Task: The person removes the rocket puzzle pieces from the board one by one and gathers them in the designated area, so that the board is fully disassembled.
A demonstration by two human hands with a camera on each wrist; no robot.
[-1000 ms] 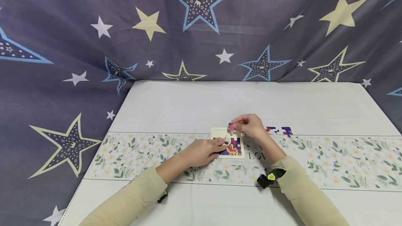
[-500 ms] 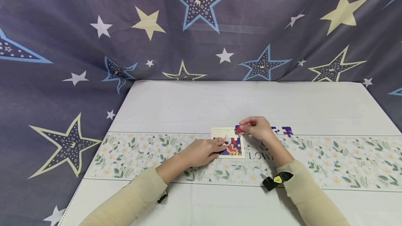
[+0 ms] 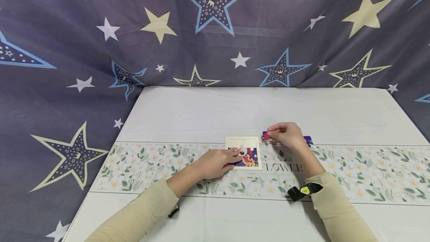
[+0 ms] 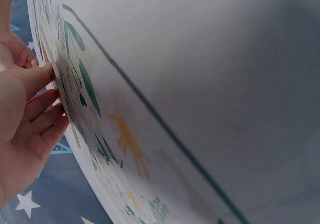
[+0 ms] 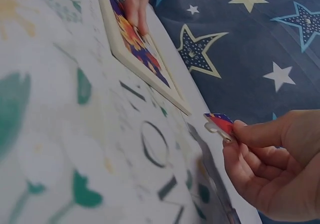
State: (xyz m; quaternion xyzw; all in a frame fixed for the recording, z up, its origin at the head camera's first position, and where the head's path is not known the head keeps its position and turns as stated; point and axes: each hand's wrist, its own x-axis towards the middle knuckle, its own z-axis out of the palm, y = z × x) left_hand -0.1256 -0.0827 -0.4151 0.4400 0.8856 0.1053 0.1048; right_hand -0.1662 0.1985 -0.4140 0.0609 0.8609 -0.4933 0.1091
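Note:
A cream-framed jigsaw board [image 3: 242,140] lies on the table, its lower part filled with purple, red and yellow picture pieces and its upper part bare cream. My left hand [image 3: 218,163] rests on the board's left side, fingers stretched over the pieces. In the left wrist view, the fingers [image 4: 47,116] touch the thin board edge. Right of the board, my right hand [image 3: 287,135] pinches a red and purple jigsaw piece [image 5: 222,124] between thumb and fingertips, held apart from the board. Partly behind the right hand, a purple jigsaw piece [image 3: 308,140] lies on the table.
The white table [image 3: 188,111] carries a flowered band [image 3: 373,171] with printed lettering [image 3: 283,167]. A dark star-patterned cloth [image 3: 215,47] hangs behind and to the left. A black wrist strap [image 3: 314,188] with a small device sits on the right wrist.
My right hand has moved to the right, carrying the jigsaw piece from above the board's upper right corner to beside it. It now covers more of the loose pieces. My left hand stays put.

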